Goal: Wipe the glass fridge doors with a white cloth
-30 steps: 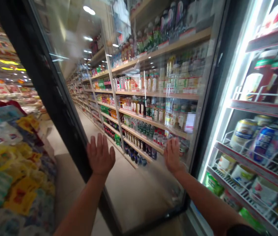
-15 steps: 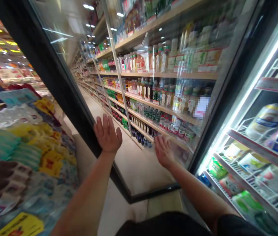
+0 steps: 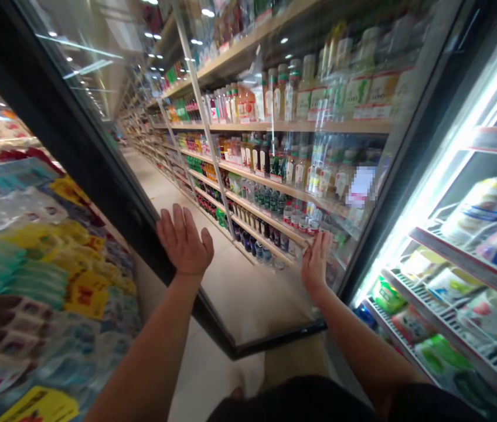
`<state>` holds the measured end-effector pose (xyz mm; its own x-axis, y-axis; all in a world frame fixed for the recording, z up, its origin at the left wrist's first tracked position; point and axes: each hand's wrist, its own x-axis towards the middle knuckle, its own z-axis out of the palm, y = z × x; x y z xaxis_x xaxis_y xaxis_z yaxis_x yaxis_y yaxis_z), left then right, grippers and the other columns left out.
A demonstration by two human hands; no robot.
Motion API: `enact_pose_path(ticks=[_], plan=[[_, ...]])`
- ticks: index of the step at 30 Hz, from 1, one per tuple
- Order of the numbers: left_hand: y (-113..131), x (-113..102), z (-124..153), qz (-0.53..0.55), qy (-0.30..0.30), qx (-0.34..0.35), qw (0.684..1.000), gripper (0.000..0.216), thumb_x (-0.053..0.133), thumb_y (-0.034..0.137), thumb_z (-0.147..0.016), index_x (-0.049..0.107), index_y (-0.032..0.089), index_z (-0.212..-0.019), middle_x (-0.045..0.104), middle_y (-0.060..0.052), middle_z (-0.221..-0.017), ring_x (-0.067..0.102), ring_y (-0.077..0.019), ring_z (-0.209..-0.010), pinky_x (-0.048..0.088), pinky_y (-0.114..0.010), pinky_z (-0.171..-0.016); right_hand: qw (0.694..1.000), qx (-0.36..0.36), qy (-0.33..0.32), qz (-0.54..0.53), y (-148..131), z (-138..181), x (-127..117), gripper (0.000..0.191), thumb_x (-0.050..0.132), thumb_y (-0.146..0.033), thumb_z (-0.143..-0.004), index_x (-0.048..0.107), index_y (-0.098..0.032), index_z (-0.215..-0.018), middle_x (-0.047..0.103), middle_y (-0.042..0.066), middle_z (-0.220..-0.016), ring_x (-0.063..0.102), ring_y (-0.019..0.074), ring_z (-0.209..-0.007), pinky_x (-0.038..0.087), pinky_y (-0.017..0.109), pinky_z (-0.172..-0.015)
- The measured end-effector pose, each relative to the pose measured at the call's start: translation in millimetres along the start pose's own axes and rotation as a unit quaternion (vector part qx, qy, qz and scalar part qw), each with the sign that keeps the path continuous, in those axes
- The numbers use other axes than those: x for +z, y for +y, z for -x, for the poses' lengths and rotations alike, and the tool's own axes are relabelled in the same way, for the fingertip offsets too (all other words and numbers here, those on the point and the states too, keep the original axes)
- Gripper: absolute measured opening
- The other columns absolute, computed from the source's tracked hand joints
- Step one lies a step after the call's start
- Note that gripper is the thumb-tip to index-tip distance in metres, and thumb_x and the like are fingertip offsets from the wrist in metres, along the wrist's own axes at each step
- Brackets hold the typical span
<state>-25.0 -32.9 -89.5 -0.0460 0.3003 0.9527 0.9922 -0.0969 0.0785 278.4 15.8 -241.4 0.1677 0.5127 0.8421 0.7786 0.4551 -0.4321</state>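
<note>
A tall glass fridge door with a black frame stands swung open in front of me. My left hand is open, fingers spread, flat on the glass near the door's outer black edge. My right hand is open too, fingers stretched against the glass close to the hinge side. Neither hand holds anything. Through the glass I see an aisle and wooden shelves of bottles.
The lit fridge interior at the right has wire shelves with cans, cartons and green packets. A bin of packaged goods in yellow, teal and white fills the left. Beige floor shows below the door.
Both hands stay on the glass; my right hand has slid right and a little up toward the hinge side. The view has tilted down, showing more of the door's bottom edge.
</note>
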Motion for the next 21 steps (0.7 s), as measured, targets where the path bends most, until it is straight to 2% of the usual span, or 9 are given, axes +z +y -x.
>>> enact_pose_path(ticks=[2,4,7,9,11,13,18,19,21], plan=[[-1,1,0,-0.018,0.014,0.015,1.0,0.064,0.038,0.041,-0.097,0.038,0.005,-0.15,0.037,-0.023,-0.156,0.01,-0.0291,-0.155,0.011,-0.054,-0.125,0.998,-0.031,-0.06,-0.007,-8,30,12,0.07,0.03,-0.017,-0.103,-0.006,-0.025,-0.162,0.004,0.015,-0.17,-0.003,0.0305,-0.157,0.028,0.067,-0.119],[-2,2,0,-0.023,0.017,0.021,0.999,0.064,0.039,0.041,-0.097,0.038,0.006,-0.15,0.037,-0.023,-0.156,0.01,-0.0289,-0.155,0.011,-0.054,-0.125,0.995,-0.049,-0.084,-0.011,-8,40,17,0.07,0.031,-0.017,-0.102,-0.006,-0.025,-0.162,0.007,0.017,-0.169,-0.002,0.0313,-0.157,0.03,0.068,-0.118],[-4,3,0,-0.005,0.008,0.007,1.0,0.064,0.04,0.043,-0.097,0.039,0.007,-0.15,0.037,-0.022,-0.157,0.01,-0.0299,-0.155,0.011,-0.057,-0.125,1.0,0.021,-0.012,-0.012,10,8,11,0.066,0.028,-0.02,-0.103,-0.002,-0.018,-0.162,0.004,0.021,-0.168,0.0,0.0321,-0.157,0.024,0.068,-0.12],[-4,4,0,0.01,0.007,-0.002,1.0,0.064,0.041,0.044,-0.097,0.039,0.008,-0.15,0.036,-0.022,-0.157,0.01,-0.031,-0.155,0.011,-0.059,-0.125,0.994,0.088,0.057,-0.021,28,-28,3,0.063,0.027,-0.026,-0.104,0.005,-0.011,-0.161,0.006,0.023,-0.167,0.003,0.0305,-0.157,0.021,0.061,-0.123],[-4,5,0,0.026,0.012,-0.004,1.0,0.065,0.043,0.044,-0.097,0.038,0.007,-0.15,0.036,-0.024,-0.156,0.009,-0.0324,-0.155,0.01,-0.062,-0.125,0.985,0.131,0.107,-0.015,41,-49,-1,0.062,0.024,-0.028,-0.104,0.009,-0.008,-0.161,0.01,0.025,-0.166,0.007,0.0287,-0.157,0.019,0.056,-0.126],[-4,5,0,0.033,0.015,0.001,0.999,0.066,0.044,0.043,-0.097,0.037,0.007,-0.151,0.036,-0.024,-0.156,0.009,-0.0332,-0.154,0.009,-0.063,-0.125,0.981,0.149,0.127,-0.005,46,-44,2,0.062,0.021,-0.029,-0.104,0.008,-0.007,-0.16,0.012,0.025,-0.165,0.008,0.029,-0.157,0.019,0.056,-0.125],[-4,6,-1,-0.013,0.04,0.048,0.998,0.066,0.044,0.034,-0.097,0.028,0.009,-0.156,0.033,-0.022,-0.158,0.011,-0.0325,-0.154,0.016,-0.064,-0.123,0.98,0.147,0.136,0.01,32,5,17,0.063,0.016,-0.028,-0.103,-0.005,-0.01,-0.16,0.009,0.026,-0.165,0.007,0.0312,-0.157,0.025,0.067,-0.119],[-4,6,-1,-0.02,0.047,0.059,0.997,0.067,0.045,0.033,-0.096,0.026,0.01,-0.157,0.032,-0.022,-0.158,0.012,-0.0325,-0.154,0.018,-0.064,-0.123,0.98,0.145,0.134,0.011,30,1,15,0.063,0.016,-0.028,-0.103,-0.005,-0.011,-0.16,0.008,0.025,-0.165,0.007,0.0308,-0.157,0.026,0.066,-0.119],[-4,6,-1,-0.026,0.054,0.07,0.996,0.068,0.046,0.031,-0.096,0.024,0.01,-0.157,0.032,-0.022,-0.159,0.012,-0.0322,-0.154,0.018,-0.064,-0.123,0.983,0.132,0.125,0.007,31,-28,6,0.062,0.019,-0.029,-0.104,0.002,-0.013,-0.161,0.01,0.022,-0.166,0.008,0.0292,-0.157,0.027,0.063,-0.12]])
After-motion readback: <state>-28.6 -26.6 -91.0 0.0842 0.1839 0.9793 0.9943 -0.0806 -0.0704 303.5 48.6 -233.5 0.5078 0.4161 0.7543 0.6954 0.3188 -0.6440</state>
